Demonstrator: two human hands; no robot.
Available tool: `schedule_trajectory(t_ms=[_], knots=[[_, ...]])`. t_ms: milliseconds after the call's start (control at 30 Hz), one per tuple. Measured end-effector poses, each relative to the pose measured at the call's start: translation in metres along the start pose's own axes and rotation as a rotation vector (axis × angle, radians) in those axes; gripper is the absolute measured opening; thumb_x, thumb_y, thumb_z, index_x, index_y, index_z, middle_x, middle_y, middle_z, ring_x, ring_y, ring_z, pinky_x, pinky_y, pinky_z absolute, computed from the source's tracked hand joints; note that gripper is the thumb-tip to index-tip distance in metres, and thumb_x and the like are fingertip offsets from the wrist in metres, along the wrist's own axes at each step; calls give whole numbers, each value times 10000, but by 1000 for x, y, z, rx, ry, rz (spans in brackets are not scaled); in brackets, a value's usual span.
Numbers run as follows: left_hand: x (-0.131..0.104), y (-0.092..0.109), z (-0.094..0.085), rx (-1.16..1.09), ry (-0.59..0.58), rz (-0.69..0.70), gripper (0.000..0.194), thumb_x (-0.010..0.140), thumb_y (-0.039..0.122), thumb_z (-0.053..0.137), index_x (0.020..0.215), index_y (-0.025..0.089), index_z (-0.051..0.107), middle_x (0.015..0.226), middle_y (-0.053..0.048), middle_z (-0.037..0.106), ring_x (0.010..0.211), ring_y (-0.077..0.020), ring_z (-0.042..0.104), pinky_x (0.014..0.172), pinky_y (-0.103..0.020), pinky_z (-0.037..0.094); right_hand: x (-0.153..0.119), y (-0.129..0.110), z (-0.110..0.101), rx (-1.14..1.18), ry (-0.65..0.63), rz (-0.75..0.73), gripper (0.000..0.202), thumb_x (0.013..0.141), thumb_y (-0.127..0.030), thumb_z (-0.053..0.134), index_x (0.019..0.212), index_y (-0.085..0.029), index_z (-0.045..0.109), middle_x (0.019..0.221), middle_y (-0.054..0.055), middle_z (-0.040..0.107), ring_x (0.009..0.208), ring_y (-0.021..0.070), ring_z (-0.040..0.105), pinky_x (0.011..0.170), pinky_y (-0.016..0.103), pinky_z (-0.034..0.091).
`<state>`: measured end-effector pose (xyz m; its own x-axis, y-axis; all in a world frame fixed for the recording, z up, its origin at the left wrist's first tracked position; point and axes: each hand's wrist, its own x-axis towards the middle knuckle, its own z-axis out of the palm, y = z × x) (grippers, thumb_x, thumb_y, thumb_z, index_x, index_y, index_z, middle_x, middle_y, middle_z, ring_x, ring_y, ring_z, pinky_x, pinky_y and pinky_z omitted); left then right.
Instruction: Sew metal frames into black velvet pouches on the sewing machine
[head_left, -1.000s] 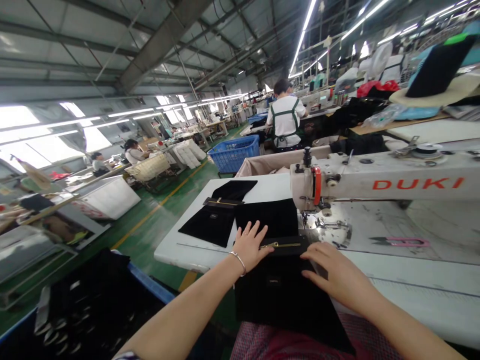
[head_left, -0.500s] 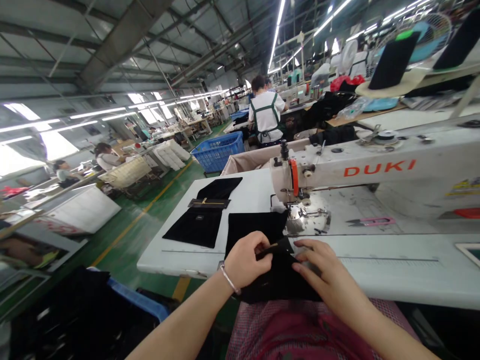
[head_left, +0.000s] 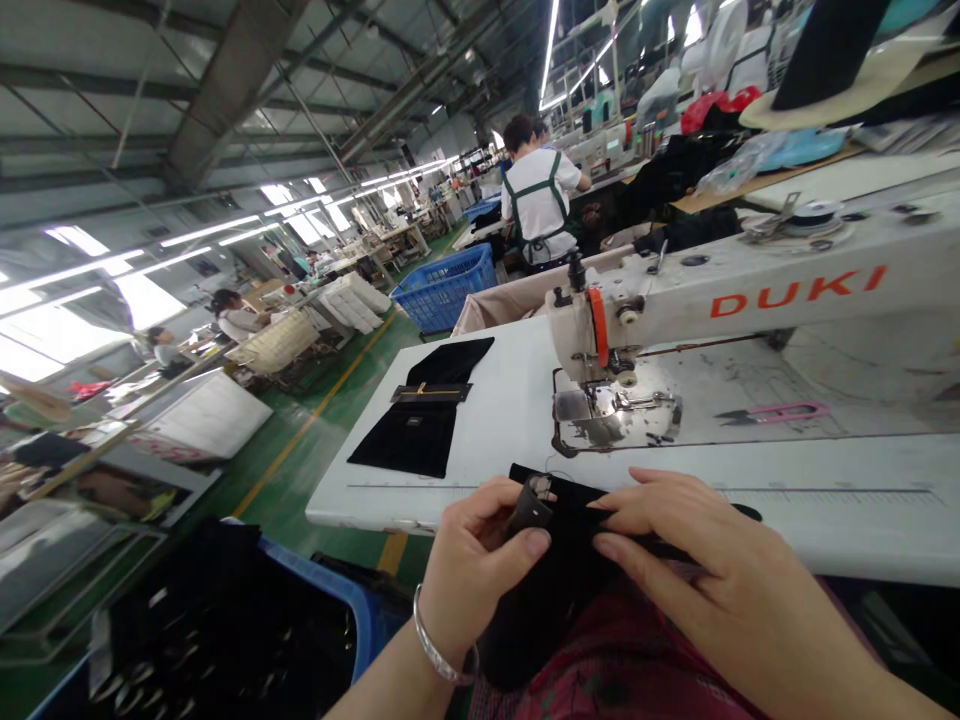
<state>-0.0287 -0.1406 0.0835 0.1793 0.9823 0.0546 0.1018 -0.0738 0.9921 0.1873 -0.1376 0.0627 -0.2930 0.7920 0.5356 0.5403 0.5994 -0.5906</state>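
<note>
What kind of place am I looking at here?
Probably a sewing workshop or factory: a sewing machine marked DUKI stands at the white table, pink-handled snips lie close by, and black fabric is in hand.

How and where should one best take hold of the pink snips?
Take the snips by the pink handle, probably from the near side with the right hand once free: they lie with the dark blades pointing left, and the machine arm stands behind them.

Left hand (head_left: 480, 548) curled, pinching — right hand (head_left: 690, 545) palm-down, pointing leftward
</note>
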Motion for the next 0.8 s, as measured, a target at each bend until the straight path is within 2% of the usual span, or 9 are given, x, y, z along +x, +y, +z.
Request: schedule_trajectory(t_ms=[267, 400, 467, 567, 800], knots=[[-8, 0, 7, 80, 95, 40, 95, 796, 232, 712, 773, 152, 667, 790, -23, 569, 766, -140, 511, 714, -240, 421, -1, -8, -5, -25, -13, -53, 166, 928, -335, 490, 910, -276, 643, 951, 12, 705, 948, 229, 651, 964, 464, 481], [-10, 1, 10, 42, 110, 6, 92, 791, 229, 718, 845, 166, 678, 825, -21, 596, 790, -143, 542, 733, -239, 440, -2, -10, -5, -53, -16, -62, 141, 920, -305, 491, 888, -272, 625, 923, 5, 697, 941, 229, 646, 942, 454, 477], [-11, 1, 10, 14, 109, 6, 115, 800, 234, 711, 895, 176, 684, 861, -26, 612, 822, -152, 559, 759, -248, 448, -3, -10, -5, -49, -9, -45, 137, 913, -299, 497, 870, -269, 623, 905, 9, 691, 905, 225, 644, 880, 434, 497], [-12, 2, 10, 49, 110, 31, 73, 808, 230, 700, 847, 170, 687, 836, -24, 592, 803, -147, 540, 745, -246, 439, -4, -11, -6, -24, -19, 3, 131, 899, -301, 517, 838, -259, 625, 881, 19, 678, 830, 210, 635, 742, 378, 522], [-14, 4, 8, 198, 151, 97, 38, 792, 221, 710, 788, 190, 689, 782, -8, 584, 750, -136, 524, 693, -234, 425, -7, -13, -7, -3, 26, 42, 138, 892, -342, 539, 851, -262, 644, 844, 28, 675, 752, 199, 633, 633, 331, 531]])
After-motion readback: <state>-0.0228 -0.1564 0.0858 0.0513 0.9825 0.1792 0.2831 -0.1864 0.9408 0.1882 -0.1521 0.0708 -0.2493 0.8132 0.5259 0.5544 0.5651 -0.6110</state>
